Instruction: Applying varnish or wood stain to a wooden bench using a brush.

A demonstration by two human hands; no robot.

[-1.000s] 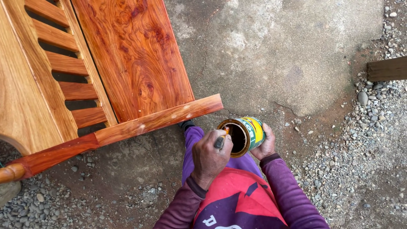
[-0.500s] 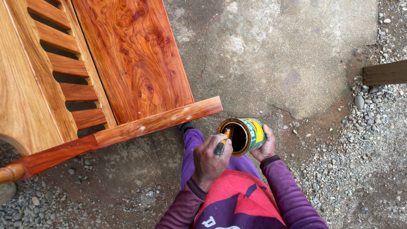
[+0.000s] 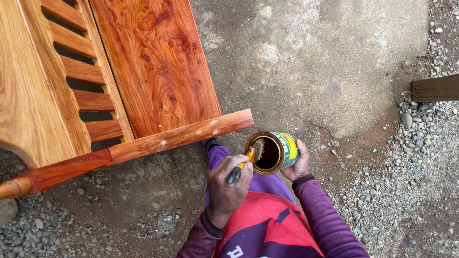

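Observation:
My left hand (image 3: 225,190) is closed around a small paintbrush (image 3: 242,166) with an orange and black handle. The bristles are dipped just inside the open mouth of a tin can (image 3: 276,152). The can has a green and yellow label and a dark inside. It is tilted toward the brush, and my right hand (image 3: 300,165) holds it from the right side. Both hands are over my lap, just below the near end rail (image 3: 181,136) of a glossy reddish wooden bench (image 3: 158,71).
The bench fills the upper left, with a slatted back (image 3: 81,71) and a rounded arm end (image 3: 14,187) at the far left. Stained concrete (image 3: 311,62) lies ahead, with gravel (image 3: 406,181) to the right and lower left. A dark wooden plank (image 3: 435,88) enters from the right edge.
The brush tip has dipped slightly deeper into the can's mouth. Both hands and the can stay almost in place.

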